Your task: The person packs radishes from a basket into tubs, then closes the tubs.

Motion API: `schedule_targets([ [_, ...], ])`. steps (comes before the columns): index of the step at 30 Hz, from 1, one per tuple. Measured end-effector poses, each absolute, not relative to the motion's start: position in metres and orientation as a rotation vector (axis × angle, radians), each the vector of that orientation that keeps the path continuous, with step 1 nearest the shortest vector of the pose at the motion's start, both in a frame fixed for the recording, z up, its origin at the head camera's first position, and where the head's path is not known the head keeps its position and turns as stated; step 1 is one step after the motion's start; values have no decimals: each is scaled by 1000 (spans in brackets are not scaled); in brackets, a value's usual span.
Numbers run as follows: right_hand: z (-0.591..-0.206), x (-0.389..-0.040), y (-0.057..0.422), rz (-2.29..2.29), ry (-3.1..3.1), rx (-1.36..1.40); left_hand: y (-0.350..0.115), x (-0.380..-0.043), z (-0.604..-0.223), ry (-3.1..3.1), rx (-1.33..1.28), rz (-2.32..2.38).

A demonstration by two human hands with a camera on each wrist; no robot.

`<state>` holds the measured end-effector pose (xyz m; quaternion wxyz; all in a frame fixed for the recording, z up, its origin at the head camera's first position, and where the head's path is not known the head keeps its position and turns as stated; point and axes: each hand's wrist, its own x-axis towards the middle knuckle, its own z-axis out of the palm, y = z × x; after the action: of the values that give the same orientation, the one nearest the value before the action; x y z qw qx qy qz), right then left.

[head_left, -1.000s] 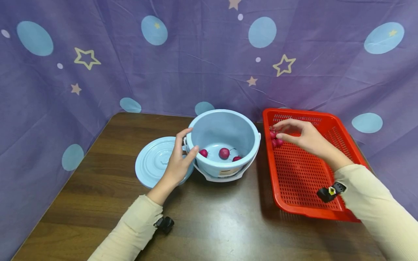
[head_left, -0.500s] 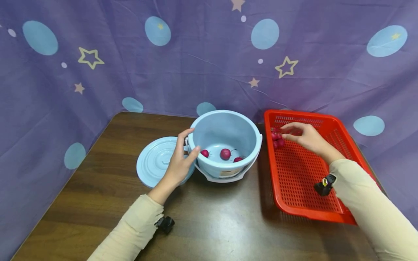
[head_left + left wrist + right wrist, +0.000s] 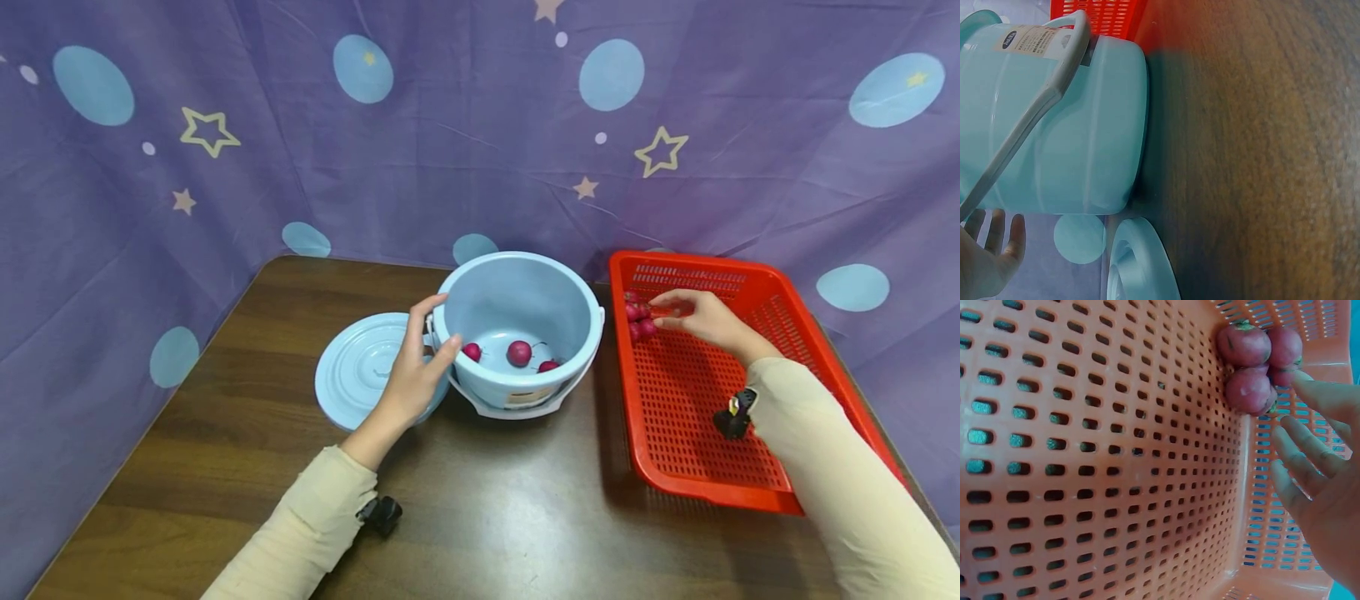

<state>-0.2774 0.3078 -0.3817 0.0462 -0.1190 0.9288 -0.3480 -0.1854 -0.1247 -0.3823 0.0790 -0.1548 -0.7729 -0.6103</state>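
The left hand lies against the left side of a light-blue lidded-type bucket, its thumb and index finger at the rim; its other fingers look straight in the left wrist view. Inside the bucket sit 3 red radishes with thin root tails. The right hand reaches into a red perforated plastic basket, thumb and index finger apart beside a cluster of several radishes in the far left corner. In the right wrist view its fingertips are at the radishes, not closed round one.
A round light-blue lid lies left of the bucket, partly behind the left hand. The bucket's pale carrying handle hangs down in front. All stand on a dark wooden table, with a purple patterned cloth behind.
The right hand has shifted slightly down beside the radishes in the basket, and its forearm has swung a little left. The left hand stays at the bucket.
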Motion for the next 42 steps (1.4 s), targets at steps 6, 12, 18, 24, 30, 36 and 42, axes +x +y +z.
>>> schedule_targets([
  [6, -389, -279, 305, -1047, 2781, -385, -125, -186, -382, -2312, -462, -1828],
  [12, -395, -279, 296, -1024, 2781, -414, -125, -186, -383, -2316, -457, -1826],
  [18, -401, -280, 291, -933, 2802, -427, -125, -185, -384, -2321, -452, -1825],
  [24, -405, -281, 291, -885, 2817, -410, -125, -185, -384, -2319, -460, -1819],
  [30, -404, -280, 291, -872, 2819, -408, -125, -185, -384, -2319, -465, -1820],
  [36, -398, -279, 293, -845, 2836, -398, -125, -186, -383, -2320, -461, -1821],
  [42, -385, -277, 298, -825, 2819, -375, -125, -186, -383, -2315, -465, -1813],
])
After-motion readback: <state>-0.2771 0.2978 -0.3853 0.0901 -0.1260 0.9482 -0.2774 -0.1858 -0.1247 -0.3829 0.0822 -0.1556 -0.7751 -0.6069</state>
